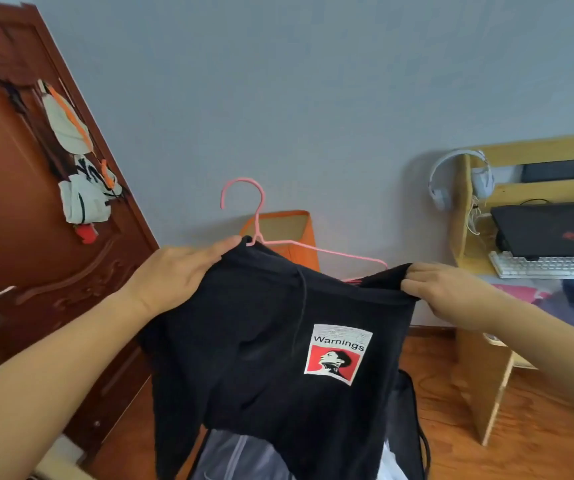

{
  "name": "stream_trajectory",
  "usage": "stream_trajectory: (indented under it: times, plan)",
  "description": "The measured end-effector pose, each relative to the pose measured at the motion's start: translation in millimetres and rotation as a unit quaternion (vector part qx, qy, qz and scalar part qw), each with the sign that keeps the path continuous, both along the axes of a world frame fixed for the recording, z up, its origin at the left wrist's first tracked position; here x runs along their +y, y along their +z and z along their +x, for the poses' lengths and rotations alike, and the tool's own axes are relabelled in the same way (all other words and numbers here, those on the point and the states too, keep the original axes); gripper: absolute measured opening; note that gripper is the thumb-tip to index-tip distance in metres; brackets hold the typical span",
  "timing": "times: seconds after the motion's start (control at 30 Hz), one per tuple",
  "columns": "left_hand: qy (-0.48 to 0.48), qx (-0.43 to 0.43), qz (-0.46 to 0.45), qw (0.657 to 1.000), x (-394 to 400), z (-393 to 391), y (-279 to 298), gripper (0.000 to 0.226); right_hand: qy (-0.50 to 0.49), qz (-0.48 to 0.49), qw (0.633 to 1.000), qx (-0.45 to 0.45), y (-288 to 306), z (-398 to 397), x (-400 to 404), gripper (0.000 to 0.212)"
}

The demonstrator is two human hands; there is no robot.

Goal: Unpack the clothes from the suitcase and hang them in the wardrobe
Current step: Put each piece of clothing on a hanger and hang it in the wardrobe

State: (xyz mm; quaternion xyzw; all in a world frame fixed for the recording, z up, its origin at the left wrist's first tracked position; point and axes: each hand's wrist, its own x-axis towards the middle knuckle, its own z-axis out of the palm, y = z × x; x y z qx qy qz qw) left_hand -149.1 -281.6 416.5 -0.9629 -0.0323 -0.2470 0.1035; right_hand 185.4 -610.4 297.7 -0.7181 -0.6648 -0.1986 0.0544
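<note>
- A person's two bare arms reach forward and hold up a black cotton hooded sweatshirt point(264, 344) at about chest height, in the middle of the view.
- The left hand point(174, 275) grips the top left edge of the sweatshirt; the fingers lie close together over the fabric and the thumb is hidden beneath it.
- The right hand point(451, 292) pinches the top right edge of the sweatshirt, with the fingers curled tightly round a bunched fold of cloth.
- A thin pink wire clothes hanger point(261, 220) sits partly inside the neck of the sweatshirt; its hook stands up above the left hand and one pink arm slopes down to the right, uncovered, toward the right hand.
- The front of the sweatshirt carries a white rectangular printed patch point(339, 353) with the word "Warnings" above a black head in profile on red.
- A dark drawstring point(301, 306) hangs down from the collar.
- Below the sweatshirt lies an open suitcase with a grey mesh lining point(237, 455), only partly in view.
- To the left stands a carved reddish-brown wooden door point(12, 209) with pale bags point(81, 188) hanging on it.
- To the right is a light wooden desk point(465, 237) holding a black laptop point(555, 226), a white keyboard point(548, 266) and white headphones point(458, 178).
- An orange box point(285, 230) stands against the grey wall behind the hanger.
</note>
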Motion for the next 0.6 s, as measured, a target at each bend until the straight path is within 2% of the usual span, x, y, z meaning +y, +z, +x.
stream_trajectory:
  times: [0.1, 0.2, 0.3, 0.4, 0.43, 0.5, 0.57, 0.6]
  plan:
    - [-0.039, -0.031, -0.091, 0.995, -15, 3, 3, 0.051, 0.0, 0.001, 1.0, -0.002, 4, 9, 6, 0.037]
    - [-0.037, -0.058, -0.171, 0.983, -18, -1, 5, 0.051, 0.009, 0.022, 1.0, -0.007, 15, 19, 5, 0.042]
    - [-0.041, -0.111, -0.294, 0.948, -31, 3, 5, 0.051, 0.005, 0.056, 0.998, 0.01, 18, 14, 4, 0.049]
    - [-0.05, -0.19, -0.35, 0.916, -42, 17, -3, 0.053, 0.02, 0.068, 0.996, 0.046, 4, 2, 4, 0.047]
    - [-0.046, -0.194, -0.346, 0.917, -39, 20, -6, 0.052, 0.021, 0.076, 0.995, 0.055, 4, 3, 2, 0.045]
    - [-0.054, -0.164, -0.286, 0.942, -28, 13, -14, 0.053, 0.013, 0.09, 0.995, 0.043, 10, 8, -8, 0.04]
    - [-0.059, -0.066, -0.229, 0.969, -13, -1, -24, 0.045, 0.01, 0.087, 0.996, 0.001, 22, 11, -22, 0.034]
    - [-0.053, -0.013, -0.154, 0.987, 0, -6, -31, 0.04, 0.019, 0.08, 0.996, -0.025, 29, 11, -27, 0.032]
